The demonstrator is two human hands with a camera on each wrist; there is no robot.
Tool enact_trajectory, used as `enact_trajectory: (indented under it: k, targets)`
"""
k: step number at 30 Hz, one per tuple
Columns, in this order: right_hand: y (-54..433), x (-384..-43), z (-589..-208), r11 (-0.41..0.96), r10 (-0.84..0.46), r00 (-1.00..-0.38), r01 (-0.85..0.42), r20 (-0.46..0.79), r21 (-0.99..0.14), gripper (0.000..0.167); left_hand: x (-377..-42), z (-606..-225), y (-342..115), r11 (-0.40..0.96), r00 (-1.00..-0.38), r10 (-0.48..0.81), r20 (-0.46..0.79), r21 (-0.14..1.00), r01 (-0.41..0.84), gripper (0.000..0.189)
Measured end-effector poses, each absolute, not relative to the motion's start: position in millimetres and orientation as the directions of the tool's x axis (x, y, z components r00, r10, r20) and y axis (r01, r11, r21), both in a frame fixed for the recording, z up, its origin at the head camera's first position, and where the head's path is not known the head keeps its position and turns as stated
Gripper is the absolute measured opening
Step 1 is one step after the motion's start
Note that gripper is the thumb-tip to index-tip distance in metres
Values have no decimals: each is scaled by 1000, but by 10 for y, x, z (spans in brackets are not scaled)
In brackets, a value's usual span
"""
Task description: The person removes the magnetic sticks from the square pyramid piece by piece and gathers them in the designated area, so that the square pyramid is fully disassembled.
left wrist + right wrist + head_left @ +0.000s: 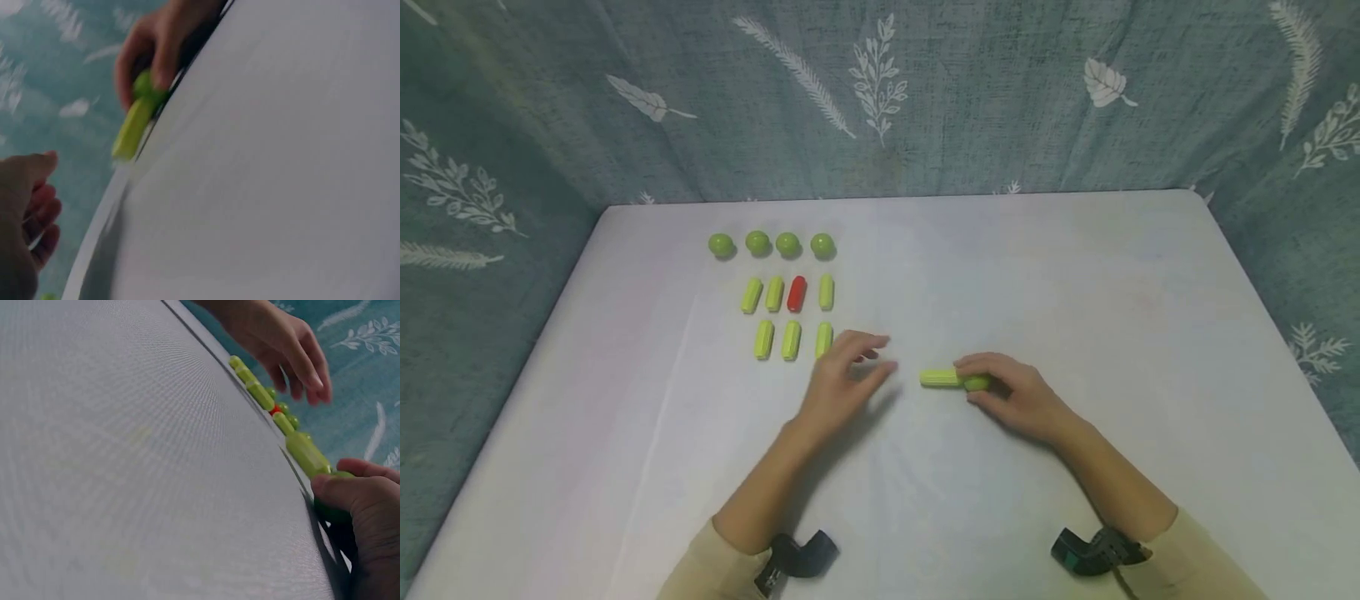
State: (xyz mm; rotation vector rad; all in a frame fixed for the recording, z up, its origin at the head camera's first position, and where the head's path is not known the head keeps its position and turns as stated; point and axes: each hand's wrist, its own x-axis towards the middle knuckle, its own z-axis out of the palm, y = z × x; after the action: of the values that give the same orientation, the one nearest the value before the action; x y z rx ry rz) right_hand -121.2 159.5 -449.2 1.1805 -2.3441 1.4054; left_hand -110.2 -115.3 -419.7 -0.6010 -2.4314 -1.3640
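Note:
My right hand point(1011, 392) holds a green ball point(332, 511) between thumb and fingers, close over the white table. A ribbed yellow-green cylinder point(939, 378) lies end-on against the ball and points left. In the left wrist view the ball point(142, 86) and the cylinder point(130, 132) form one line. My left hand point(846, 375) hovers to the left of the cylinder with bent, parted fingers and holds nothing. Its knuckles partly cover one yellow-green cylinder point(823, 337) in the near row.
Several green balls point(787, 244) stand in a row at the back left. Nearer are two rows of yellow-green cylinders point(774, 294), with one red cylinder point(797, 294) among them. A patterned teal cloth point(970, 108) hangs behind the white table point(1075, 275).

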Motion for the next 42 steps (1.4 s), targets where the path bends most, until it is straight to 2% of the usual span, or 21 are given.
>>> enact_trajectory:
  k: [3, 6, 12, 17, 22, 30, 36, 42]
  targets:
    - [1578, -1204, -4488, 237, -548, -675, -692, 494, -682, 46, -1028, -4274, -914, 475, -870, 339, 357, 733, 486, 38]
    - [1554, -1201, -4496, 212, -576, -655, -697, 489, -685, 47, -970, -4332, -794, 515, -872, 404, 278, 718, 468, 39]
    - [1557, -1203, -4495, 164, -616, -623, -700, 482, -696, 45, -937, -4351, -729, 524, -869, 448, 208, 727, 444, 30]
    - [1604, -1229, -4495, 197, -611, -651, -676, 450, -710, 43, -957, -4337, -741, 547, -874, 460, 158, 725, 419, 27]
    - [1634, -1251, -4500, 237, -548, -717, -626, 430, -743, 43, -918, -4373, -894, 596, -920, 359, 157, 720, 355, 25]
    - [1556, -1272, -4487, 301, -480, -766, -601, 428, -740, 43, -629, -4399, -1479, 651, -961, 185, 207, 706, 277, 29]
    - [1415, -1389, -4442, 390, -426, -849, -483, 311, -784, 39, -440, -4400, -1888, 712, -967, 43, 252, 671, 207, 30]
    - [1252, -1629, -4403, 417, -365, -917, -315, 160, -852, 37, -374, -4398, -2170, 747, -958, -191, 212, 665, -2, 28]
